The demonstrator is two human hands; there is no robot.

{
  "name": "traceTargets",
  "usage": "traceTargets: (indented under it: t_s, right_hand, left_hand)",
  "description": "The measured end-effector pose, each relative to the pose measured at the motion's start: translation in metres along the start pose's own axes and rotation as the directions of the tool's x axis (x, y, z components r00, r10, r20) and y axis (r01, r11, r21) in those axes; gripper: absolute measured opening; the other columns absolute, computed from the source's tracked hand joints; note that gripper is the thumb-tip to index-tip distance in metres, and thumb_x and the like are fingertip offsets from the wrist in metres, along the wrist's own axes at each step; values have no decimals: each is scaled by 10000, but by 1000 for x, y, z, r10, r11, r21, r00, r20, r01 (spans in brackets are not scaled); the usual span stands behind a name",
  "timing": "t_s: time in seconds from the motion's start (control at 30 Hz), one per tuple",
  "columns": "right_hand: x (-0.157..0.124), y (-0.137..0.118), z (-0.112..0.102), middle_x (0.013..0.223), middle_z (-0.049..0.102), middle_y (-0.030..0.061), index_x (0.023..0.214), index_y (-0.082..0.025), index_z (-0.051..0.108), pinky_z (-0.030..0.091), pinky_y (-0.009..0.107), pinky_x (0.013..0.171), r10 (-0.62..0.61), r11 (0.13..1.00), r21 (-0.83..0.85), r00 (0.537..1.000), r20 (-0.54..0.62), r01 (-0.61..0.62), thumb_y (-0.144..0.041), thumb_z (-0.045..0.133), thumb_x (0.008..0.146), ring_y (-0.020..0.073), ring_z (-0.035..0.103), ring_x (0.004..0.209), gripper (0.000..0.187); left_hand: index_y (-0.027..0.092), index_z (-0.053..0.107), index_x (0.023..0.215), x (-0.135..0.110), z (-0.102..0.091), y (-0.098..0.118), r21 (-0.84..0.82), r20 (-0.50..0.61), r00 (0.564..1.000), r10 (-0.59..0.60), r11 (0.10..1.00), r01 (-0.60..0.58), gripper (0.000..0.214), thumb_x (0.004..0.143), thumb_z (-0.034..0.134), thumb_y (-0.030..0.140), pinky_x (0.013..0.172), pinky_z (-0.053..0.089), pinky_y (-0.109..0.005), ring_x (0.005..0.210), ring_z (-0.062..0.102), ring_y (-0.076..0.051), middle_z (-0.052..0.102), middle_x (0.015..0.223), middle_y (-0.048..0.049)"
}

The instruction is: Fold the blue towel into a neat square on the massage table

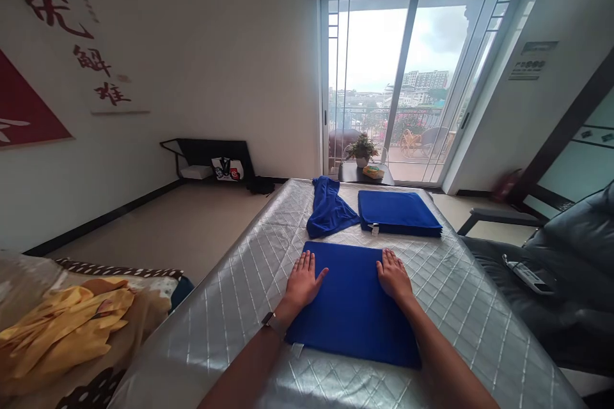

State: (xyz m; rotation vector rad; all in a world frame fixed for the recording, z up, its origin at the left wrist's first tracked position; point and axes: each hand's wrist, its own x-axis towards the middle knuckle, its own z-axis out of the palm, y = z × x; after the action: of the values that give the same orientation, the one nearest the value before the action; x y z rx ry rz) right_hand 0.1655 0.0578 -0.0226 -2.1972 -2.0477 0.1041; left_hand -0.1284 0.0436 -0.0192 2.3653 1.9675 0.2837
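A blue cloth [352,313], folded into a flat rectangle, lies on the silver quilted cover [230,294] right in front of me. On its left edge my left hand [304,280] rests flat, fingers stretched out and thumb spread inward. My right hand [394,275] lies flat along the right edge in the same way. A small white tag pokes out at the near left corner of the cloth. Beyond it sits a stack of folded blue cloths [399,209] with a white tag, and to the left of that a crumpled blue cloth [330,208].
A yellow cloth [71,319] lies heaped at the lower left. At right stands a black armchair [566,268] with a remote-like device [530,276] on it. Behind the covered surface are a small table with a potted plant [363,150] and sliding glass doors [412,77].
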Motion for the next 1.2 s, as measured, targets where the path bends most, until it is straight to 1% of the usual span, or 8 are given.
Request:
traceTargets:
  t_s: [0.13,0.27,0.37,0.43,0.57,0.73,0.9,1.2]
  right_hand:
    - [-1,-1,-2,1643,215,91,1570,-55,237,100,357,1228,9,1000,3,1000,-13,-9,-368,180,1017,189,161,1519,638]
    - [-4,3,-1,1644,206,96,1568,-58,249,109,361,1228,-36,999,-40,999,-6,36,-295,216,1004,199,153,1521,613]
    - [-7,6,-2,1651,172,96,1568,-70,258,106,359,1228,-82,994,-73,997,4,82,-200,269,961,204,127,1525,621]
    - [-8,6,-3,1650,167,101,1567,-67,261,116,358,1227,-81,994,-71,997,-2,80,-185,273,954,203,129,1525,625]
    - [-7,2,-6,1638,223,104,1562,-51,267,126,364,1227,-38,999,-35,999,-11,37,-292,207,1003,198,166,1518,611]
    - [-1,0,-1,1644,212,84,1569,-60,247,88,347,1229,0,1000,4,1000,-14,0,-344,184,1012,179,151,1520,628]
    - [1,3,4,1644,219,76,1569,-64,249,82,344,1226,-7,1000,-17,1000,-29,6,-345,183,1016,178,156,1519,624]
    - [-4,-7,-7,1619,276,124,1546,-33,296,101,412,1223,-27,987,-161,999,-46,19,-290,202,1003,229,210,1508,608]
  left_hand:
    - [70,266,1566,19,-1,62,-73,-36,976,213,974,-215,763,1026,158,599,1218,248,-454,1510,210,-278,248,1622,-166]
    - [86,321,1547,44,11,140,-192,-74,881,467,860,-472,694,1047,152,538,1210,267,-410,1500,252,-234,320,1600,-157]
    - [107,331,1545,56,25,173,-229,-74,866,494,837,-497,638,1060,150,479,1199,292,-424,1482,301,-223,361,1582,-152]
    - [104,328,1546,57,31,177,-221,-66,878,473,851,-476,638,1061,125,465,1210,274,-416,1480,304,-212,369,1580,-146]
    - [99,343,1542,53,32,146,-166,-43,919,392,904,-394,690,1046,109,519,1237,204,-412,1500,253,-223,348,1593,-131]
    - [117,323,1555,51,16,65,-93,12,982,191,978,-189,740,1026,112,590,1237,190,-448,1509,223,-250,297,1616,-113]
    - [81,312,1553,49,6,-2,-2,-9,998,55,998,-55,779,1017,133,616,1229,204,-465,1506,227,-277,302,1610,-148]
    - [83,316,1550,47,7,-11,-28,-42,998,47,998,-49,819,1000,110,654,1214,221,-488,1503,232,-288,296,1606,-169]
